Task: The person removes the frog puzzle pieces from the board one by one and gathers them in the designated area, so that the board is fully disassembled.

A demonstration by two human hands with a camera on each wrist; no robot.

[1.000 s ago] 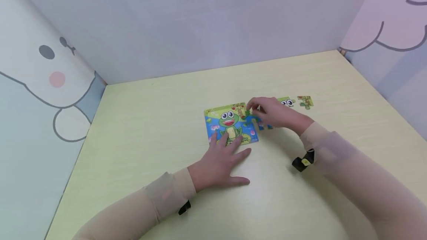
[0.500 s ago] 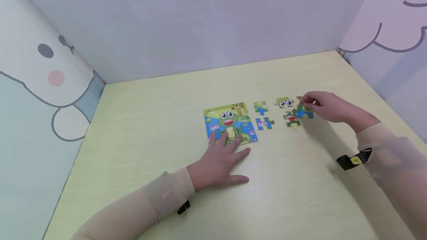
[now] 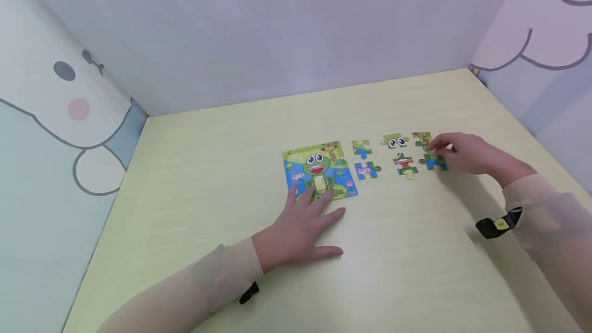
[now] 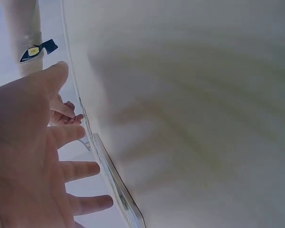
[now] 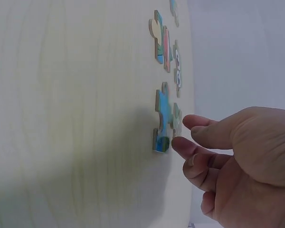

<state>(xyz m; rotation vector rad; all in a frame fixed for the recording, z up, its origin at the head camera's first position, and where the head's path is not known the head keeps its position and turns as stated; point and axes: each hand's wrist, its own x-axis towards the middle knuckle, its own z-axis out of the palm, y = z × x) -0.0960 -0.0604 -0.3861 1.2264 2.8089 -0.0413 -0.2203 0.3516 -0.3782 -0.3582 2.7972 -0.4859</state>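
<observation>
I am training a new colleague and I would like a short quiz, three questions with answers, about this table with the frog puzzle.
1. Count: how many loose puzzle pieces lie to the right of the frog picture?
2. Choose: whose spread fingers extend over the picture's lower edge? (a) left hand (b) right hand
3. True or false: the piece showing two eyes lies in the row nearer the person.

Key: 1. Six. 2. (a). 3. False; it is in the farther row.

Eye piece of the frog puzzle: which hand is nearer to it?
Right. The right hand is right of the eye piece, by the top-right piece; the left hand is farther, lower left, at the near edge of the frog board.
</observation>
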